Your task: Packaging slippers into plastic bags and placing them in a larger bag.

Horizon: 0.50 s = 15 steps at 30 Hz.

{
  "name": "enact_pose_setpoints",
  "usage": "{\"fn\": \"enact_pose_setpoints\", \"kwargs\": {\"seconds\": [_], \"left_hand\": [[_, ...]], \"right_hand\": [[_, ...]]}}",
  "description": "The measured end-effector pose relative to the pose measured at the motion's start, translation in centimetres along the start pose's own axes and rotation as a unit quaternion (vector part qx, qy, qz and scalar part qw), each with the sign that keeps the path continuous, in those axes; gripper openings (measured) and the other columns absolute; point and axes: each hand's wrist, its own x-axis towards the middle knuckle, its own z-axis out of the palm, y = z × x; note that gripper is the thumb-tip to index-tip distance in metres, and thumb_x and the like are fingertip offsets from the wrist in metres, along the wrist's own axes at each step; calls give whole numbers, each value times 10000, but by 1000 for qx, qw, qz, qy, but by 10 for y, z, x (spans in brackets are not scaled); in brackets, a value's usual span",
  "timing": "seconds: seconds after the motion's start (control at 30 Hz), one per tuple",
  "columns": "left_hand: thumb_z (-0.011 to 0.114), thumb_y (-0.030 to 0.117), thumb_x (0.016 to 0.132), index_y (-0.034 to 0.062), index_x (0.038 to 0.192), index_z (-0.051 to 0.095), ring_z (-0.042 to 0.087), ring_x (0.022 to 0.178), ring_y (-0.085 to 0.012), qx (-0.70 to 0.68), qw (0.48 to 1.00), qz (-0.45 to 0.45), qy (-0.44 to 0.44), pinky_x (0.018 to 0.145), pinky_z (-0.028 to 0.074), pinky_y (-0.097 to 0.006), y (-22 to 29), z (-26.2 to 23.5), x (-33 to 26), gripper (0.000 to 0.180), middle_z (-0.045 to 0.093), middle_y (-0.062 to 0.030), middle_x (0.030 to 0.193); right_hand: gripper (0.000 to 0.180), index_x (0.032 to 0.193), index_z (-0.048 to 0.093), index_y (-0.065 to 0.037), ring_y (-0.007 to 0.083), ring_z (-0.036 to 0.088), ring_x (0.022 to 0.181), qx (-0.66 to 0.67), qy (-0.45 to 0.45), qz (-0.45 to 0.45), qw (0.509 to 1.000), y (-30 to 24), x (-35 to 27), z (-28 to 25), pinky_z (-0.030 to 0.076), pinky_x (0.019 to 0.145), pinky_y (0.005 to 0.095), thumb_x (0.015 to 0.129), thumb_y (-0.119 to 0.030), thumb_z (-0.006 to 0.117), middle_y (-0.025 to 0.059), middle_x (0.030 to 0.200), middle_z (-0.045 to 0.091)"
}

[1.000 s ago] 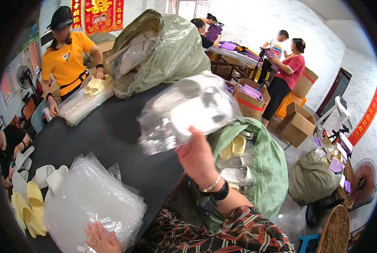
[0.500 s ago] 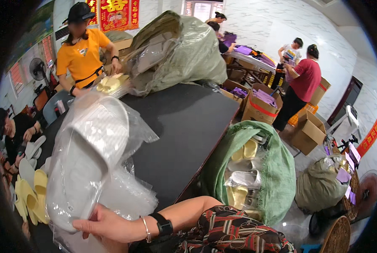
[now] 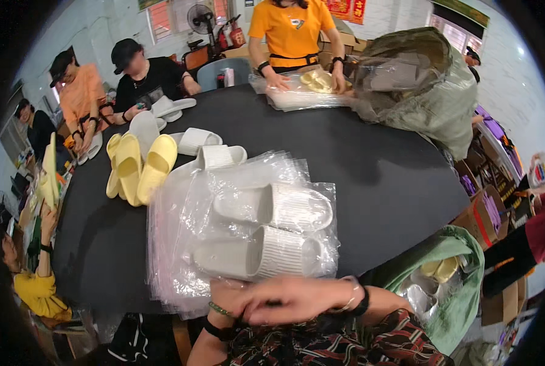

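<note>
Two pale grey ribbed slippers [image 3: 281, 253] lie side by side in clear plastic on a stack of clear plastic bags [image 3: 175, 244]. My right hand [image 3: 297, 299] passes across the near edge of this stack, pointing left. It is open and somewhat blurred, with no object visible in it. Behind it, my left hand [image 3: 225, 294] is mostly covered, with its fingers hidden; it is at the stack's near edge, below the nearer slipper. Beyond the stack lie more pale slippers [image 3: 220, 157], partly under the bags. Several yellow slippers [image 3: 157, 166] stand to their left.
The dark table [image 3: 370, 165] curves around me. Across it, a person in orange [image 3: 294, 36] handles a bagged yellow pair beside a large open sack [image 3: 434, 116]. A green sack [image 3: 461, 305] of bagged slippers stands at my right. Other people work along the left side.
The view has swung left. My right hand has let go of the bagged slipper it held up and moved to the stack's near edge. My left hand has come into view.
</note>
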Motion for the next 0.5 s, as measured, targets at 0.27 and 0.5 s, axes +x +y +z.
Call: {"fn": "enact_pose_setpoints", "kwargs": {"seconds": [0.27,0.5], "left_hand": [[656,285,789,126,993,736,663,852,-331,465,868,115,133,761,495,-531,25,25,30,271,720,-87,952],[612,220,822,103,877,737,658,821,-340,494,856,149,42,740,513,-491,24,-1,14,180,707,-106,877]], "right_hand": [[365,1041,615,22,319,677,733,-437,492,239,714,24,-85,-102,541,676,401,935,-324,664,199,856,665],[459,979,596,43,205,681,698,-187,445,332,810,67,-100,-107,536,638,331,917,-402,692,149,807,701]]}}
